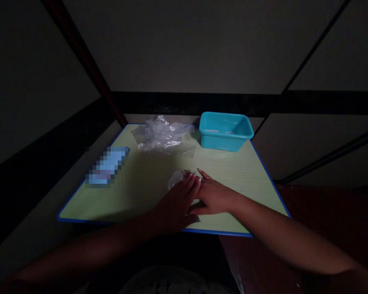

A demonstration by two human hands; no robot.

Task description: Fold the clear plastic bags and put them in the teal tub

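Observation:
My left hand (178, 202) lies across the fingers of my right hand (215, 197), near the front of the table. The left fingers are stretched out, with its thumb pointing right. On my right hand, the thumb and one outer finger are spread apart, while the left hand covers most of the other fingers. A small crumpled piece of clear plastic (174, 179) pokes out just beyond the left hand, at the fingertips. Whether the right fingers press on this plastic is hidden.
A pale yellow table (239, 171) with a blue edge is under my hands. At its back stand a turquoise plastic basin (223, 141) and a heap of crumpled clear plastic film (164, 136). A pixelated, light blue flat object (108, 165) lies at the left edge.

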